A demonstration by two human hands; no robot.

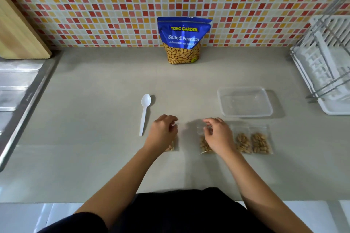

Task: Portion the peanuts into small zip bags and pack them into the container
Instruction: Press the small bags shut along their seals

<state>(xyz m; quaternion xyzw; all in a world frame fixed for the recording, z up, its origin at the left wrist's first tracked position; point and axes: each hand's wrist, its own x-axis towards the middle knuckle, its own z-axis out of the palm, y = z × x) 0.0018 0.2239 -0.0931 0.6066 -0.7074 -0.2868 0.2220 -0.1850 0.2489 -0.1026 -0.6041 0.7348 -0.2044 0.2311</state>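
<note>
Two hands work low on the grey desk point(94, 157), each above a small zip bag. The left hand point(163, 133) lies over the left zip bag point(173, 146), fingers curled down onto its top edge; whether this grip really pinches the plastic, I cannot tell. The right hand point(217, 134) has thumb and fingers pressed together on the clear upper part of the second zip bag point(204, 144), which holds peanuts at its lower end. Just to the right of this hand, two filled zip bags point(252, 143) lie flat side by side. Behind them, near but apart, sits the clear plastic container point(245, 102). A white plastic spoon point(144, 113) lies left of the left hand, not touching it. The blue peanut pouch point(182, 40) stands upright against the tiled wall point(113, 5), well apart from both hands. A white dish rack point(329, 66) is at the far right, a steel sink point(17, 89) at the left.
</note>
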